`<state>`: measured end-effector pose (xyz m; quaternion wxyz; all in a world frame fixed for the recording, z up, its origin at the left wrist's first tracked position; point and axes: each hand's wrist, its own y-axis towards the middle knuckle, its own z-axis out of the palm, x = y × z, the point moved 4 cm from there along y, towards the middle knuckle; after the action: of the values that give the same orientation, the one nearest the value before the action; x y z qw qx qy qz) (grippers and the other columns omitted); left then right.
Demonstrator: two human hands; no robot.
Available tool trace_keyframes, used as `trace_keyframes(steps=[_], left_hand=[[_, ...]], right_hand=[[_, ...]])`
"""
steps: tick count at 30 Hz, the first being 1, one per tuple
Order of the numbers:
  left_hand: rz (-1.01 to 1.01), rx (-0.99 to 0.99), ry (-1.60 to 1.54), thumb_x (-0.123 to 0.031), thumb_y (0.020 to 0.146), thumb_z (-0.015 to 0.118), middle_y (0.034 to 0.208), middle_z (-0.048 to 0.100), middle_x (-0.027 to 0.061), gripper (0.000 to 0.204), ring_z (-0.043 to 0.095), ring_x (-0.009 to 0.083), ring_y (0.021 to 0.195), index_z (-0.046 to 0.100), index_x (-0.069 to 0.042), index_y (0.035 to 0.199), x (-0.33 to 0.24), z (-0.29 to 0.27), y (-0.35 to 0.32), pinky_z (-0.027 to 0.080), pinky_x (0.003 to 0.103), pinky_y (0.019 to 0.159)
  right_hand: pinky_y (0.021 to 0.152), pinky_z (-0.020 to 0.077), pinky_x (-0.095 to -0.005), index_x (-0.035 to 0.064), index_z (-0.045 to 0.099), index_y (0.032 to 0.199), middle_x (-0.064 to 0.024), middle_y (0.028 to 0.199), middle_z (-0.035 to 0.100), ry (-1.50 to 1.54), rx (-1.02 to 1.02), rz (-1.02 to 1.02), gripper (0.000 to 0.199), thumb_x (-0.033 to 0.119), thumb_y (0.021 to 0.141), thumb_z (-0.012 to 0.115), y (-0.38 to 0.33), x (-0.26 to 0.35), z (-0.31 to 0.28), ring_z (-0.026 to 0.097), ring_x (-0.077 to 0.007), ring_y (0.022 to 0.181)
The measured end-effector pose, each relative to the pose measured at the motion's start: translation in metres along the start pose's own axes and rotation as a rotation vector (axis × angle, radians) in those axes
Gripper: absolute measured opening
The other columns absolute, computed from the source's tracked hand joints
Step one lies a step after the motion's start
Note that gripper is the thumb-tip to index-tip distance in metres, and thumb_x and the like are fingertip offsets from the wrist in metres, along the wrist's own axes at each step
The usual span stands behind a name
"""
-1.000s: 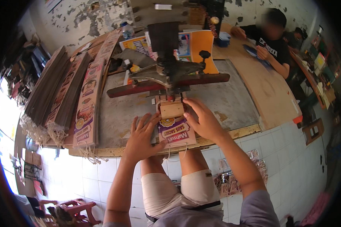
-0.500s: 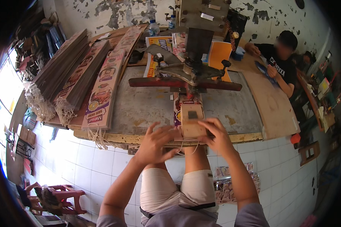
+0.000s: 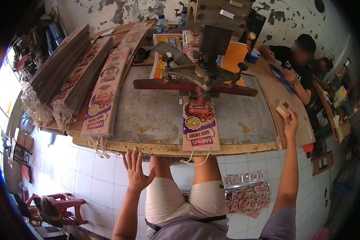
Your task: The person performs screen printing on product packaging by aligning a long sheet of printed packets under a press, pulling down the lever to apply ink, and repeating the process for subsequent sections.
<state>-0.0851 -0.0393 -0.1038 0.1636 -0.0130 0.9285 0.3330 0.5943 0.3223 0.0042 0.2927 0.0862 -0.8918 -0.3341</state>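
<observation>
Between the fingers of my right hand (image 3: pixel 291 123) is a small light wooden block (image 3: pixel 282 109) with a dark patch. That hand is raised over the right side of the table, beside the metal plate. My left hand (image 3: pixel 136 172) holds nothing; its fingers are spread just below the table's front edge. A long printed cardboard strip (image 3: pixel 200 130) lies in the middle of the metal plate, its far end under the press. From its near end a white string loop (image 3: pixel 202 157) hangs over the edge.
The press (image 3: pixel 206 76) with its red crossbar (image 3: pixel 160 85) stands over the metal plate (image 3: pixel 148 108). Stacks of printed strips (image 3: pixel 100 96) with strings lie at left. A co-worker (image 3: pixel 300 64) sits at far right. More printed packs (image 3: pixel 248 196) lie on the tiled floor; a red stool (image 3: pixel 64 208) stands lower left.
My right hand has lifted the wooden block off the cardboard strip and carried it to the right. My left hand has moved back left, away from the strip, which now shows its printed face.
</observation>
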Motion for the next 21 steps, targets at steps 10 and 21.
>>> trace_keyframes(steps=[10, 21], left_hand=[[0.018, -0.371, 0.027, -0.036, 0.091, 0.078, 0.169, 0.031, 0.0275, 0.099, 0.022, 0.0574, 0.159, 0.022, -0.007, 0.167, 0.002, 0.051, -0.003, 0.016, 0.079, 0.125], [0.031, -0.338, 0.069, -0.029, 0.089, 0.079, 0.171, 0.030, 0.0261, 0.100, 0.017, 0.0577, 0.161, 0.022, -0.006, 0.168, 0.011, 0.054, -0.007, 0.017, 0.076, 0.127]], right_hand=[[0.107, 0.0530, -0.0476, 0.0175, 0.066, 0.145, -0.0191, 0.137, 0.062, -0.341, -0.060, 0.022, 0.040, 0.007, 0.107, 0.065, 0.020, -0.053, 0.020, 0.064, -0.0403, 0.127], [0.109, 0.0522, -0.0504, 0.0222, 0.059, 0.155, -0.0205, 0.145, 0.057, -0.404, -0.009, 0.144, 0.047, 0.009, 0.110, 0.057, 0.020, -0.070, 0.024, 0.060, -0.0426, 0.132]])
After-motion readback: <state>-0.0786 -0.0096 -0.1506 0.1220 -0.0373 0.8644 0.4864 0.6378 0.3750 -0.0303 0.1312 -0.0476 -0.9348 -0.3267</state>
